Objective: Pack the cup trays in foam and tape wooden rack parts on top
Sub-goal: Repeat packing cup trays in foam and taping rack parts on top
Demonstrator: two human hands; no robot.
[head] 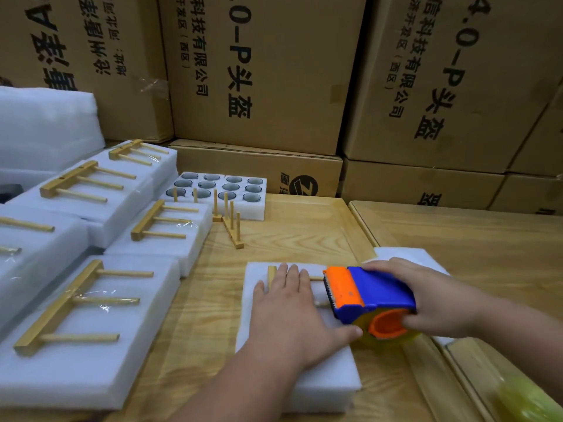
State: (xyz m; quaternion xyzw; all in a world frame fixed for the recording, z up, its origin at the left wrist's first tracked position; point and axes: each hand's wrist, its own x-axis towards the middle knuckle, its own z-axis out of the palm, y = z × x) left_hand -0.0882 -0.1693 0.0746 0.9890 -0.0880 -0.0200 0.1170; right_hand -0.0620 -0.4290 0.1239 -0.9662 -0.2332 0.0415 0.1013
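Head view, looking down on a wooden desk [292,239] with cartons [262,71] stacked beyond its far edge. Near the front edge lies a white foam pack [292,388]; on its top rests a wooden rack part [272,274], mostly covered by the hands. Its crossbar shows at the far left corner of the pack, and two peg stubs emerge between the hands, so the pegs appear to run left to right across the pack.

The left hand [289,318] lies flat, fingers straight and spread, pressing the rack part down onto the foam. The right hand [438,296] is curled round a blue-and-orange tape dispenser [370,295], whose toothed orange edge sits on the foam just right of the left fingertips and faces left, towards the crossbar.

The spatial relation governing the next move, as judged: the pegs' long axis runs left to right and the dispenser stands over their free ends, so a strip laid across the pegs would run front to back, and the pinning left hand sits close beside that line.

Along the left edge lie finished packs with taped rack parts [76,303]; towards the far edge stand an open cup tray [222,190] and loose upright rack pieces [233,226].
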